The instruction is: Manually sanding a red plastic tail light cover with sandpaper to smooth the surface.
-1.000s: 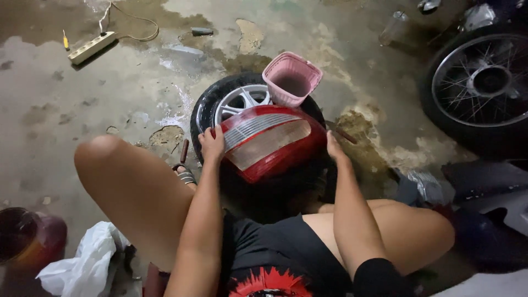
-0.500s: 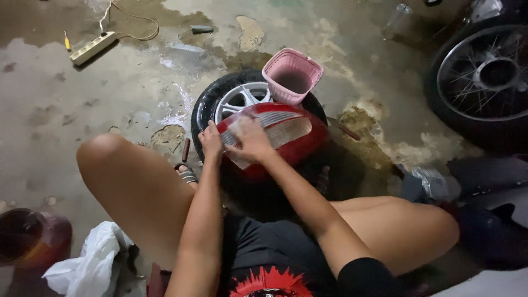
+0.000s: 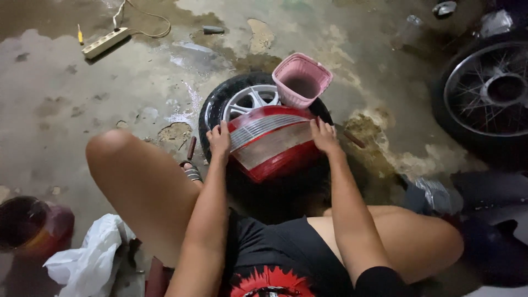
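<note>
The red tail lamp [image 3: 271,142] lay atop a tyre with a silver rim [image 3: 242,102], clasped between both hands. The left hand [image 3: 219,139] gripped its left edge and the right hand [image 3: 324,136] its right, a pink basket [image 3: 301,80] just behind.

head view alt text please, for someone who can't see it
A seated person's left hand and right hand grip the two ends of a red and clear plastic car tail light, which rests on a black tyre with a silver alloy wheel on a wet concrete floor. A pink plastic basket sits on the tyre behind it.
</note>
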